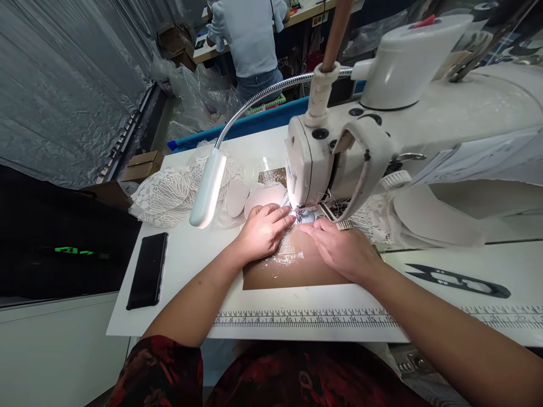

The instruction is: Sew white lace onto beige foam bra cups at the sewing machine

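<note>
Beside the needle area of a white sewing machine (311,164), my left hand (265,230) lies flat with its fingers stretched out on pale, thin fabric. My right hand (341,246) is on the other side of the presser foot (302,213), fingers bent and pressed together, the index fingertip close to the foot. What those fingers hold, if anything, is hidden. Under both hands lies a brown sheet (292,277) with a shiny, clear patch. Pale rounded fabric pieces (237,198) rest behind my left hand.
White lace (165,192) is heaped at the left, under a lit gooseneck lamp (207,189). A black phone (147,271) lies on the left, thread snips (460,280) on the right. A ruler strip (305,320) runs along the front edge. Another person (250,39) sits beyond.
</note>
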Demonstrator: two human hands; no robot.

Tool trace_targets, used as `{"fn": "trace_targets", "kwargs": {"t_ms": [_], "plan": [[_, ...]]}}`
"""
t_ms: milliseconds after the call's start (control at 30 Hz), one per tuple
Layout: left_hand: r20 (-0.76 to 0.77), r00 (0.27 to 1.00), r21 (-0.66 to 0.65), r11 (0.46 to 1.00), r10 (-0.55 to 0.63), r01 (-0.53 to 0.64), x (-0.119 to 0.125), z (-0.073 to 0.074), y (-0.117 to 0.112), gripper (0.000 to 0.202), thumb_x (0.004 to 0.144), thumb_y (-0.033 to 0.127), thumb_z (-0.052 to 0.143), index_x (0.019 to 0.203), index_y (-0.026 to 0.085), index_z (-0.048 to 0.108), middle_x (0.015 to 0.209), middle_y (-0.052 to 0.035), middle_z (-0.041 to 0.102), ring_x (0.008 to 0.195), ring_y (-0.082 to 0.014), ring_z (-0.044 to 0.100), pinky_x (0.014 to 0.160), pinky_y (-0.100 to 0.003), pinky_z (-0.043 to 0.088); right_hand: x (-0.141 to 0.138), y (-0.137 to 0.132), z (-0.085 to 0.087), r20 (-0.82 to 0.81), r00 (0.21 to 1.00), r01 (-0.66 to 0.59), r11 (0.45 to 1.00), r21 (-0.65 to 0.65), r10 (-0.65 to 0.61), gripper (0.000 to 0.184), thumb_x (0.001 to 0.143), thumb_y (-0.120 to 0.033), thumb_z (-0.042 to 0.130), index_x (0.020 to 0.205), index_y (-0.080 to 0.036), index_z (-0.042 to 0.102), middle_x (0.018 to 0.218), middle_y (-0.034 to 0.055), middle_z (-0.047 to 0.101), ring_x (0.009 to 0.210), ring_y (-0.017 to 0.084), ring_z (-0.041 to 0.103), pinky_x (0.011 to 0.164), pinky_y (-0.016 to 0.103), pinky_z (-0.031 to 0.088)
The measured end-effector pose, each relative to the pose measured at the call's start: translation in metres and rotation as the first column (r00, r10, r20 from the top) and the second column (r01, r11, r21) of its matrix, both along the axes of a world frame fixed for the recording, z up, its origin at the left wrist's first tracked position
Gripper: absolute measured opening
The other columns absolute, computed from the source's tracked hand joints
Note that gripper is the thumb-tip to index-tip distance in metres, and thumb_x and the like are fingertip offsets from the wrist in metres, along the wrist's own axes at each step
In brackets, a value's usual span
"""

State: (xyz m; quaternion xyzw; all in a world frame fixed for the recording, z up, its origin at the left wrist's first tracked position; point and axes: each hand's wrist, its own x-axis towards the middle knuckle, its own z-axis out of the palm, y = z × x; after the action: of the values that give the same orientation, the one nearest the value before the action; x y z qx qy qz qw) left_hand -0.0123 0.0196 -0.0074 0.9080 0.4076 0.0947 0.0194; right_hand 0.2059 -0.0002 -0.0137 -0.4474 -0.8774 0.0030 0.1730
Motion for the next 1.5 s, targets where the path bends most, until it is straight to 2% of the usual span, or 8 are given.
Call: {"fn": "trace_targets", "kwargs": {"t_ms": [233, 433, 533, 700, 800, 1000, 1367, 1500], "plan": [[-0.084, 0.996, 0.036, 0.999, 0.043, -0.041, 0.000, 0.009, -0.002, 0.042, 0.094, 0.034, 0.037, 0.127, 0.014, 0.053, 0.130, -0.0145, 0.054, 0.119, -0.0312, 0.045, 0.090, -0.044, 0.041, 0.002, 0.000, 0.001, -0.032, 0.999, -0.024, 0.999, -0.042, 0.023, 0.038, 0.085, -0.013, 0.044, 0.112, -0.025, 0.067, 0.080, 0.0020, 0.066, 0.063, 0.015, 0.048, 0.056, 0.027, 0.029], [-0.213, 0.964, -0.065, 0.982, 0.159, -0.176, 0.002, 0.035, -0.019, 0.048, 0.092, 0.051, 0.037, 0.107, 0.014, 0.062, 0.093, -0.0134, 0.065, 0.081, -0.0262, 0.060, 0.063, -0.036, 0.047, 0.007, 0.001, -0.001, -0.005, 0.999, 0.033, 0.998, -0.053, -0.033, 0.035, 0.087, -0.019, 0.042, 0.108, -0.023, 0.069, 0.077, 0.0044, 0.066, 0.061, 0.016, 0.049, 0.056, 0.027, 0.031], [-0.187, 0.975, -0.093, 0.986, 0.121, -0.140, 0.004, 0.040, -0.024, 0.043, 0.092, 0.050, 0.037, 0.095, 0.016, 0.064, 0.081, -0.0104, 0.064, 0.073, -0.0233, 0.059, 0.062, -0.036, 0.047, 0.008, 0.001, 0.002, 0.015, 1.000, 0.026, 0.998, -0.065, -0.025, 0.034, 0.088, -0.020, 0.041, 0.106, -0.023, 0.069, 0.078, 0.0039, 0.066, 0.060, 0.016, 0.048, 0.055, 0.027, 0.030], [0.014, 0.997, -0.087, 0.993, -0.081, 0.082, 0.009, 0.030, -0.025, 0.035, 0.094, 0.040, 0.041, 0.099, 0.014, 0.064, 0.094, -0.0105, 0.064, 0.085, -0.0218, 0.059, 0.077, -0.036, 0.049, 0.011, 0.000, 0.002, -0.015, 1.000, 0.006, 0.998, -0.064, -0.007, 0.034, 0.088, -0.019, 0.041, 0.106, -0.022, 0.070, 0.077, 0.0042, 0.066, 0.061, 0.016, 0.051, 0.056, 0.027, 0.033], [0.063, 0.989, -0.107, 0.984, -0.137, 0.143, 0.009, 0.021, -0.025, 0.036, 0.094, 0.038, 0.042, 0.107, 0.013, 0.063, 0.105, -0.0121, 0.063, 0.092, -0.0221, 0.058, 0.081, -0.036, 0.048, 0.014, -0.002, -0.001, -0.062, 0.995, -0.084, 0.996, -0.023, 0.082, 0.033, 0.087, -0.016, 0.043, 0.107, -0.020, 0.069, 0.080, 0.0043, 0.067, 0.067, 0.015, 0.055, 0.061, 0.027, 0.037], [0.007, 0.991, -0.097, 0.986, -0.133, 0.133, 0.008, 0.013, -0.024, 0.044, 0.093, 0.039, 0.042, 0.123, 0.012, 0.057, 0.132, -0.0125, 0.054, 0.097, -0.0248, 0.053, 0.084, -0.040, 0.045, 0.016, -0.006, -0.005, -0.054, 0.974, -0.217, 0.975, 0.037, 0.219, 0.027, 0.091, -0.020, 0.045, 0.097, -0.018, 0.072, 0.075, 0.0038, 0.064, 0.068, 0.015, 0.053, 0.062, 0.028, 0.036], [-0.084, 0.992, -0.060, 0.994, -0.095, 0.090, 0.008, 0.013, -0.015, 0.048, 0.093, 0.040, 0.040, 0.130, 0.012, 0.052, 0.135, -0.0133, 0.052, 0.098, -0.0264, 0.050, 0.081, -0.041, 0.042, 0.012, -0.007, -0.005, 0.002, 0.983, -0.181, 0.983, 0.041, 0.181, 0.029, 0.087, -0.015, 0.045, 0.102, -0.018, 0.070, 0.075, 0.0043, 0.061, 0.066, 0.016, 0.047, 0.062, 0.028, 0.032], [-0.090, 0.989, -0.004, 0.993, -0.116, 0.116, 0.007, 0.012, -0.014, 0.041, 0.095, 0.030, 0.035, 0.126, 0.013, 0.055, 0.135, -0.0099, 0.054, 0.097, -0.0243, 0.049, 0.083, -0.040, 0.041, 0.015, -0.007, -0.009, -0.028, 0.972, -0.229, 0.970, 0.083, 0.232, 0.030, 0.086, -0.013, 0.045, 0.104, -0.017, 0.070, 0.076, 0.0045, 0.062, 0.068, 0.016, 0.048, 0.065, 0.029, 0.034]]}}
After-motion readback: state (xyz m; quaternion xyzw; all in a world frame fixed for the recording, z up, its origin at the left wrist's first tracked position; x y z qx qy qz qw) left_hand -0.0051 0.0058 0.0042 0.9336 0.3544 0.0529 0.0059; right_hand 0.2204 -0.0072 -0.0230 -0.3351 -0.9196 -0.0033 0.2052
